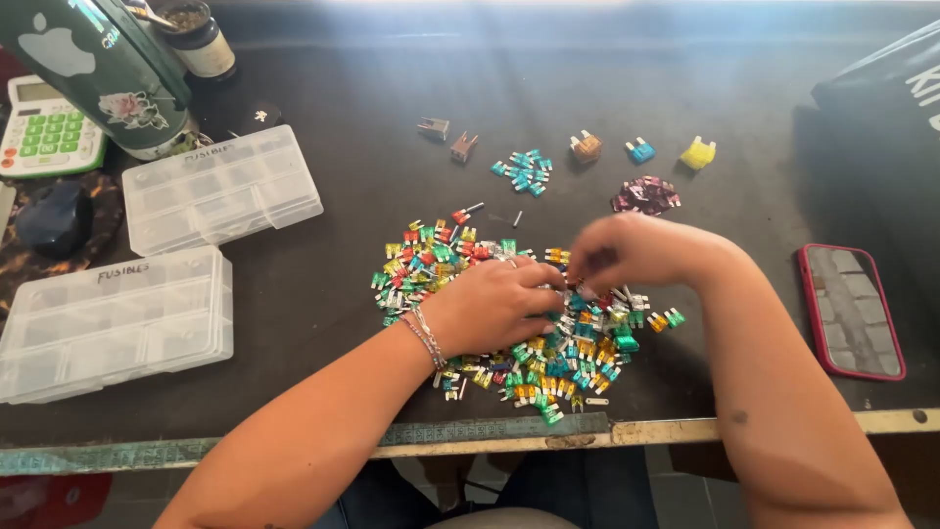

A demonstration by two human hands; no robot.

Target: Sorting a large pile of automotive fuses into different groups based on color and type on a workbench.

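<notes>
A big loose pile of small coloured blade fuses [460, 260] lies on the dark table [333, 294]. My left hand [494, 304], with thin bracelets on the wrist, rests palm down on the pile, fingers curled among the pieces. My right hand [632, 253] hovers over the pile's right side, its fingertips pinched together at a small piece; blur hides which one. Beyond the pile lie sorted little groups: a teal cluster [524, 169], a purple cluster [646, 195], and single brown [463, 147], orange [586, 147], blue [640, 150] and yellow [698, 153] fuses.
Two clear plastic compartment boxes [220, 186] [108, 318] sit at the left. Farther left are a green tumbler [103, 69], a calculator [44, 127] and a jar [201, 39]. A red-cased phone [850, 309] lies at the right. The table's front edge [470, 436] runs just below the pile.
</notes>
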